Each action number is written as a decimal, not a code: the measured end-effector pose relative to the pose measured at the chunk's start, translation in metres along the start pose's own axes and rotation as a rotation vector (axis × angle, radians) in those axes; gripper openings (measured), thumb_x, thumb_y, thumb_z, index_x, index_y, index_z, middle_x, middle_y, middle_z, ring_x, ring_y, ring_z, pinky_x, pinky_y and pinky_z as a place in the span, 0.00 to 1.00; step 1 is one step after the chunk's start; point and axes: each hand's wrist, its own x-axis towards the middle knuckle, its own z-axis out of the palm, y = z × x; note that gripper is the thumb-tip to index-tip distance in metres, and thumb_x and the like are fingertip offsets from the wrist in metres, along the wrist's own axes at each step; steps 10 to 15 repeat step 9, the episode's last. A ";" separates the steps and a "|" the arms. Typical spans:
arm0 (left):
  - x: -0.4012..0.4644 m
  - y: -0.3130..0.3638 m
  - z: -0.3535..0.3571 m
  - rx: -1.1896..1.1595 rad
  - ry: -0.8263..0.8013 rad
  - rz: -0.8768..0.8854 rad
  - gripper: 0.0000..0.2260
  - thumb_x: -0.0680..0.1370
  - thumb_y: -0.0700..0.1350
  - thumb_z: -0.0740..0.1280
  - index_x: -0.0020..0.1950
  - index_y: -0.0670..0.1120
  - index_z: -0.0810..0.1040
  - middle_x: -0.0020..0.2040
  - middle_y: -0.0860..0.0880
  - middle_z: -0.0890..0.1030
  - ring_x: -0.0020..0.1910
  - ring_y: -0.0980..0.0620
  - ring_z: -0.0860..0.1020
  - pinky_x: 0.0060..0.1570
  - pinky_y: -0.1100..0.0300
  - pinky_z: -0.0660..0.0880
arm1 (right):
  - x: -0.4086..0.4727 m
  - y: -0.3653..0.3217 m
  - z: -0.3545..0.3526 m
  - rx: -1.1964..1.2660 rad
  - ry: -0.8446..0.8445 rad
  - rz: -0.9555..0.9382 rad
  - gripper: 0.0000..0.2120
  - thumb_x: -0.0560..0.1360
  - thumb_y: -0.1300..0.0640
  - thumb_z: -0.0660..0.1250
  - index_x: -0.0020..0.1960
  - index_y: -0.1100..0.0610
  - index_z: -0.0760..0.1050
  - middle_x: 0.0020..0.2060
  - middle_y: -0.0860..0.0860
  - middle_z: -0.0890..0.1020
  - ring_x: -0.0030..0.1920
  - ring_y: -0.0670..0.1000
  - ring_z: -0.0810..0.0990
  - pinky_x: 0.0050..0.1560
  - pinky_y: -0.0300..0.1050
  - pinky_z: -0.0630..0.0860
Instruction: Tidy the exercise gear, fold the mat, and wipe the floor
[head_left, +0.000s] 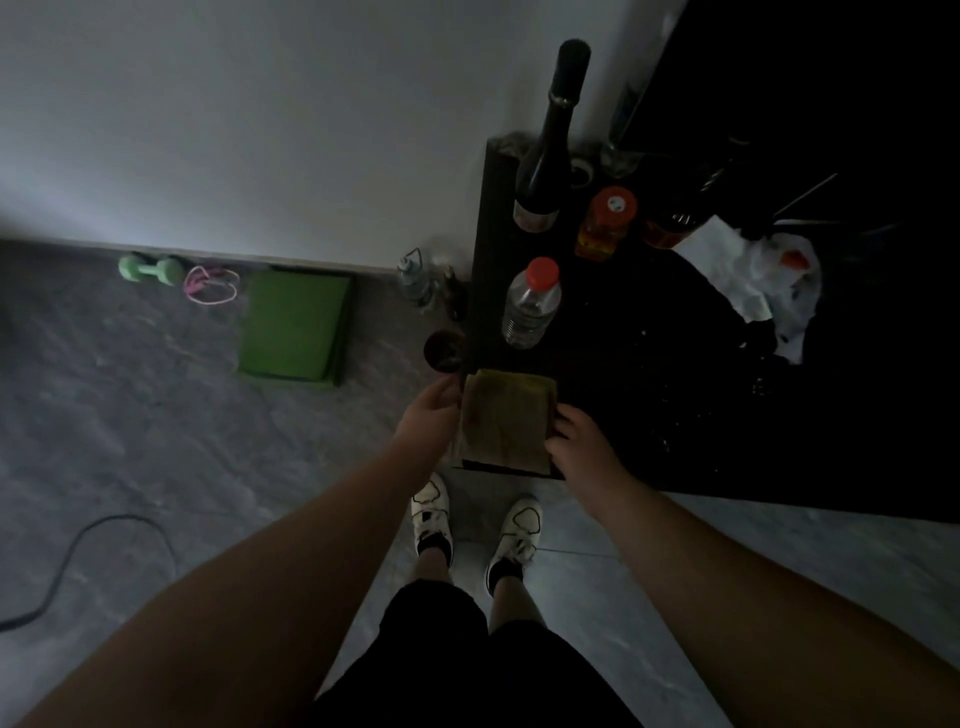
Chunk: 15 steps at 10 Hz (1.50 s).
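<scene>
The right hand (582, 441) has its fingers curled onto the right edge of a folded olive-brown cloth (506, 421), so that grip has hold of the cloth; the left hand (428, 415) sits at the cloth's left edge with fingers bent toward it, though whether it truly pinches the fabric or only touches it cannot be told in this dim light. The cloth lies at the near corner of a dark counter (649, 415), its front edge overhanging slightly. Just beyond it on the counter stand a clear plastic bottle with a red cap (531, 304), a tall dark glass bottle (550, 150), an orange-lidded jar (608, 223) and a crumpled white plastic bag (763, 291). On the grey floor (130, 415) along the wall lies the exercise gear (all set close together): a folded green mat (293, 325), a pink skipping rope (210, 285) coiled beside it, and a green dumbbell (149, 268) further left. The person's white shoes (431, 512) stand right below the counter's corner.
</scene>
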 end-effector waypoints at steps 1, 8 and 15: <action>-0.005 -0.003 -0.001 0.349 0.089 0.215 0.21 0.81 0.40 0.61 0.74 0.51 0.67 0.56 0.58 0.73 0.59 0.55 0.74 0.56 0.57 0.72 | -0.011 -0.001 -0.004 -0.400 0.137 -0.105 0.30 0.77 0.68 0.61 0.77 0.55 0.61 0.73 0.55 0.68 0.71 0.55 0.69 0.70 0.51 0.69; 0.032 -0.026 -0.003 1.511 -0.183 0.409 0.38 0.80 0.49 0.63 0.80 0.55 0.39 0.81 0.51 0.39 0.79 0.47 0.39 0.77 0.46 0.44 | 0.027 -0.002 -0.002 -1.391 -0.039 -0.427 0.44 0.78 0.48 0.67 0.81 0.56 0.40 0.81 0.53 0.42 0.80 0.54 0.44 0.79 0.53 0.52; 0.007 -0.012 -0.015 1.336 -0.109 0.418 0.35 0.80 0.48 0.63 0.80 0.55 0.44 0.81 0.52 0.44 0.79 0.48 0.42 0.77 0.45 0.49 | 0.013 -0.017 -0.003 -1.216 -0.031 -0.390 0.38 0.79 0.51 0.66 0.81 0.54 0.48 0.81 0.52 0.49 0.80 0.55 0.51 0.78 0.52 0.56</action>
